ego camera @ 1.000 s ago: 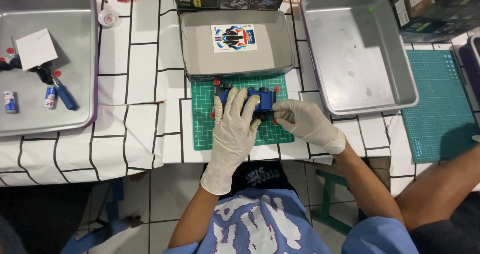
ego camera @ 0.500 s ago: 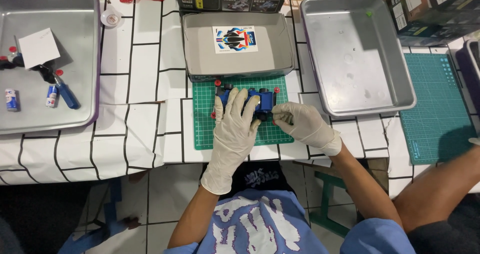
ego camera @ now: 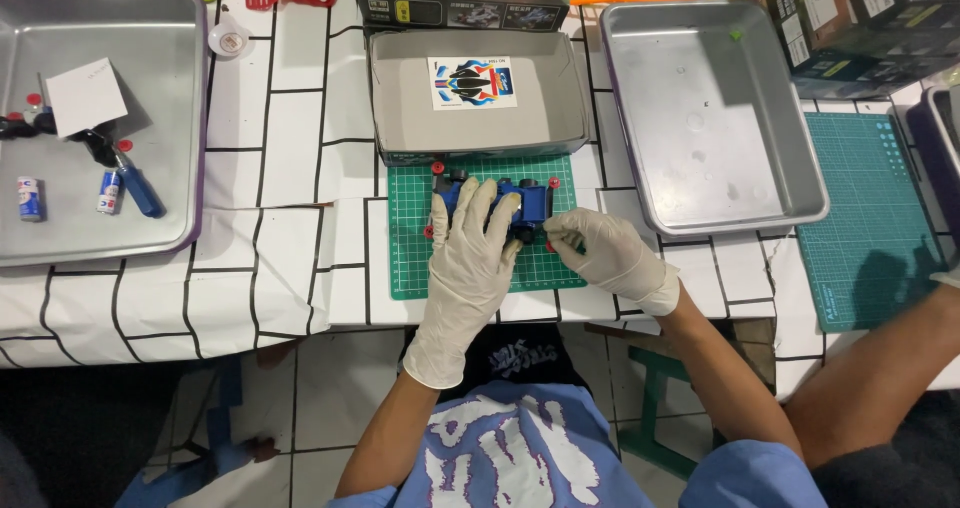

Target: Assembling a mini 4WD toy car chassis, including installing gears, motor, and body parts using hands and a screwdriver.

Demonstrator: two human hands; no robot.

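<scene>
Blue toy car chassis (ego camera: 500, 206) sat near the top edge of the small green cutting mat (ego camera: 410, 268), red wheels at its corners. I saw my left hand (ego camera: 470, 258) laid flat over its left half, gloved fingers spread and pressing down, not curled around anything. My right hand (ego camera: 598, 250) came in from the mat's right side, fingertips closed in a pinch at the car's right rear corner, on or just beside a red wheel; too small to tell which part exactly. I judged the chassis light, rigid plastic, a bit slick under gloves, with small clip-on bits that could snap or pop off. Best hold looked like the two long side rails, not the wheels or axles.

Just above the mat lay an open grey box tray (ego camera: 400, 108) with a decal sheet (ego camera: 473, 82) in it. Right of the mat was a metal tray (ego camera: 790, 168), and beyond that a second teal mat (ego camera: 860, 218). Well left of the mat, another metal tray (ego camera: 60, 238) held a white paper slip (ego camera: 85, 96), a blue-handled tool (ego camera: 135, 190) and two small batteries (ego camera: 30, 198). All of it rested on a white tablecloth with black grid lines (ego camera: 290, 118).
</scene>
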